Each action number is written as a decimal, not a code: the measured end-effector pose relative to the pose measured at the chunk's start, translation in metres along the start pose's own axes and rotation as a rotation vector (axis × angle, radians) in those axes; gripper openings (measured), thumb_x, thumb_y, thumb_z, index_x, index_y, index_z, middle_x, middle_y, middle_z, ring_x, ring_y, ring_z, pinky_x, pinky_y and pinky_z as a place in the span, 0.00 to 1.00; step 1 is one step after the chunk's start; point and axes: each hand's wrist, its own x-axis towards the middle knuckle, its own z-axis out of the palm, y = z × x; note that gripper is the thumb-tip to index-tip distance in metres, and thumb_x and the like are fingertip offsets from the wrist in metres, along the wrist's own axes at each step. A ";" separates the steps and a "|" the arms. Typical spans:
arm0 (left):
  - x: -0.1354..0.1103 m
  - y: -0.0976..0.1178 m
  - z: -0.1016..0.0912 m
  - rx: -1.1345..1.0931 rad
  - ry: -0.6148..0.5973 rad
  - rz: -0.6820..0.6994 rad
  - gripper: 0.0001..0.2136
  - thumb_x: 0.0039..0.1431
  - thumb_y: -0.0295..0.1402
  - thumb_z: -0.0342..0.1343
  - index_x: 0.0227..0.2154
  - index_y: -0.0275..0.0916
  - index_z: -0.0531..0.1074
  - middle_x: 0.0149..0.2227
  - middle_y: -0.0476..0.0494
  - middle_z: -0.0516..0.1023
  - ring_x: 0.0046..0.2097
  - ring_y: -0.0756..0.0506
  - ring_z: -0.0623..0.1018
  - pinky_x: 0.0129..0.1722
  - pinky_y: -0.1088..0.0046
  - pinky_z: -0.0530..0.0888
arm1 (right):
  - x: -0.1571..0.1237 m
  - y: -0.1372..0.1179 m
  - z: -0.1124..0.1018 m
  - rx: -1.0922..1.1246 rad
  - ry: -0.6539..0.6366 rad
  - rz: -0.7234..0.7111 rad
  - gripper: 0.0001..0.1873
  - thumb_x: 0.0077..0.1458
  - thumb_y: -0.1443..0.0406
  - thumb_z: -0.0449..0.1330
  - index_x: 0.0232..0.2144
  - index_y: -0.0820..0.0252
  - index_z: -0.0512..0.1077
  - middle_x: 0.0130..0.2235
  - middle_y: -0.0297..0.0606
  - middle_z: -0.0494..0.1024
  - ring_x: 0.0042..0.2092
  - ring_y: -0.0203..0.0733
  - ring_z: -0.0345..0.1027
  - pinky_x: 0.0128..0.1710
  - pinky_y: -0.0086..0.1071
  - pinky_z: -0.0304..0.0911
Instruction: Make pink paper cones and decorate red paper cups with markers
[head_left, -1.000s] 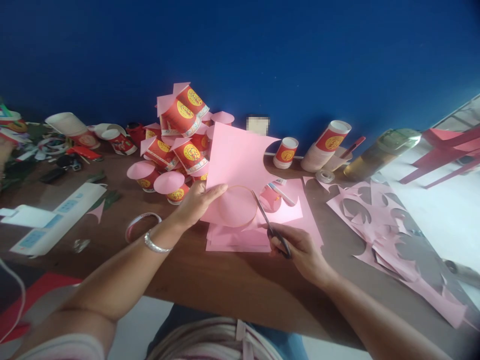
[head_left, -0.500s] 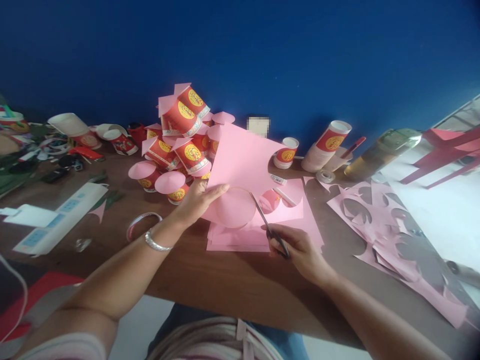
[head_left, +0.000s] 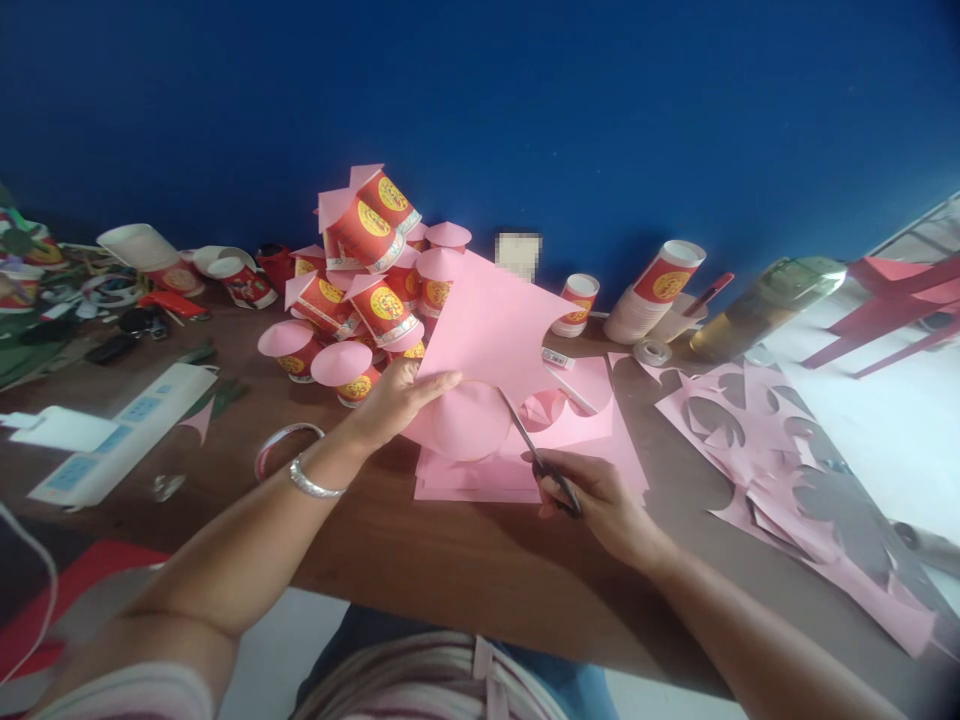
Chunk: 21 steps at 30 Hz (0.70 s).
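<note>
My left hand (head_left: pixel 394 400) pinches a sheet of pink paper (head_left: pixel 491 330) and holds it tilted up over the brown table (head_left: pixel 450 560). A round shape (head_left: pixel 469 420) is partly cut out at the sheet's lower edge. My right hand (head_left: pixel 600 500) grips dark scissors (head_left: pixel 536 450), whose blades reach into the sheet along the round cut. Under both hands lies a stack of pink sheets (head_left: pixel 525 460).
A heap of red paper cups with pink cone lids (head_left: pixel 360 290) stands behind the sheet. Stacked cups (head_left: pixel 652 290), a tape roll (head_left: pixel 650 351) and a bottle (head_left: pixel 765 305) sit at the back right. Pink offcuts (head_left: pixel 795 480) lie right; a white box (head_left: pixel 112 435) left.
The sheet has turned a little in my left hand and the scissor blades have advanced further along the round cut. The hands stay in about the same place.
</note>
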 end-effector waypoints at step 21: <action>0.001 0.013 0.000 0.041 0.003 0.003 0.16 0.57 0.43 0.65 0.24 0.40 0.69 0.24 0.49 0.70 0.39 0.42 0.75 0.44 0.67 0.74 | 0.001 0.003 -0.001 0.071 -0.014 0.096 0.28 0.58 0.46 0.64 0.46 0.66 0.78 0.28 0.33 0.71 0.27 0.36 0.69 0.33 0.37 0.72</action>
